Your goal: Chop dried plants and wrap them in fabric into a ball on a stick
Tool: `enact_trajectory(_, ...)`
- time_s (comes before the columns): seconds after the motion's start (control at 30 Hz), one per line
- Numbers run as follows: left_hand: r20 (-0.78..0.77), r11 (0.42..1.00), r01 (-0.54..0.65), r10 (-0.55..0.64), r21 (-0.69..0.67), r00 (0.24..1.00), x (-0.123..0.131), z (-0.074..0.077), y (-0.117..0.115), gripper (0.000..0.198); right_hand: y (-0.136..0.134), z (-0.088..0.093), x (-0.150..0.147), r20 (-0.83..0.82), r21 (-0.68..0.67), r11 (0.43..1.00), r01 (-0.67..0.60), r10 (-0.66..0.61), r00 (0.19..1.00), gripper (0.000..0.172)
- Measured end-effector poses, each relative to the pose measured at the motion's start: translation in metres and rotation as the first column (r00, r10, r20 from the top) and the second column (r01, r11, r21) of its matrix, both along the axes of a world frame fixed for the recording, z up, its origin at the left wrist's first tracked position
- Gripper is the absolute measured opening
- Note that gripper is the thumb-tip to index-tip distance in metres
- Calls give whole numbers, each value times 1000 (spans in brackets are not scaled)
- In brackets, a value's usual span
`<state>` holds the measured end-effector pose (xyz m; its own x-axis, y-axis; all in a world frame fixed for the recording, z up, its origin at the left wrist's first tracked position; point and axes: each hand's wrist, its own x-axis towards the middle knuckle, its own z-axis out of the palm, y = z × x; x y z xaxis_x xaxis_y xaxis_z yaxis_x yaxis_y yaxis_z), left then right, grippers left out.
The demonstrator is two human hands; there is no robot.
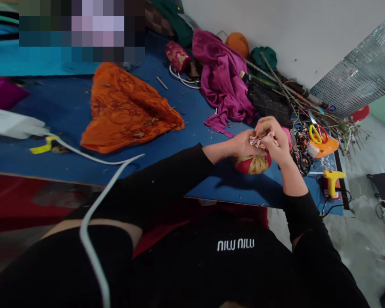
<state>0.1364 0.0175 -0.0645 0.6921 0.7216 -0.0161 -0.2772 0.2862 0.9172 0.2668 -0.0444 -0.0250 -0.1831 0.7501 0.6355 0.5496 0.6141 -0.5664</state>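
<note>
Both my hands meet over the right part of the blue table. My left hand (244, 144) is closed on one side of a small gathered piece of pale pink fabric (256, 141). With bent fingers, my right hand (273, 139) pinches the same fabric from the other side. Just below them on the table sits a rounded red and gold patterned cloth bundle (253, 165), partly hidden by my hands. Whether my fingers touch this bundle I cannot tell.
An orange printed cloth (125, 111) and a magenta cloth (223, 79) lie on the blue table (192, 128). Scissors (317, 130), a yellow glue gun (333, 182) and dry twigs (295, 96) are at the right. A white cable (93, 239) crosses in front of my left arm.
</note>
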Motion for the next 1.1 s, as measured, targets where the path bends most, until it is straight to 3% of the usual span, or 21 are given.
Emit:
enact_trajectory(0.07,10,994,74,-75,85,997,-2,1,5,23,1,-1,11,-163,-74,996,50,-61,985,59)
enact_trajectory(0.17,147,993,3,-21,118,989,-7,6,15,26,6,-11,23,-332,-180,978,108,-164,929,90)
enact_trajectory(0.27,226,990,-45,13,133,974,-14,16,21,33,13,-29,20,-418,-252,966,59,-164,894,115)
enact_trajectory(0.37,235,982,-108,70,153,969,-17,22,22,34,18,-45,9,-486,-294,956,0,-149,861,124)
enact_trajectory(0.47,230,983,-158,132,98,964,-15,17,22,36,18,-54,-2,-583,-334,937,-101,-121,803,124)
enact_trajectory(0.57,197,963,-262,245,67,949,-10,10,22,41,14,-59,-12,-629,-363,928,-86,-176,757,119)
enact_trajectory(0.63,176,934,-322,295,152,939,-8,8,21,40,9,-61,-20,-613,-360,933,-2,-234,755,104)
enact_trajectory(0.7,171,903,-365,332,228,927,-6,8,18,37,6,-64,-30,-578,-328,937,121,-300,759,78)
enact_trajectory(0.77,180,875,-425,391,232,903,-4,9,14,35,5,-66,-40,-548,-287,917,276,-394,738,50)
enact_trajectory(0.83,202,851,-493,459,178,865,-2,11,12,32,8,-68,-46,-521,-266,875,405,-484,703,37)
enact_trajectory(0.9,230,841,-536,509,73,829,1,12,13,27,11,-68,-47,-471,-269,849,455,-528,706,36)
enact_trajectory(1.0,247,849,-506,528,-152,812,3,14,18,27,12,-64,-37,-376,-241,889,390,-456,807,41)
enact_trajectory(1.1,192,840,-407,493,-358,849,0,17,21,32,6,-53,-25,-235,-22,955,297,-294,926,69)
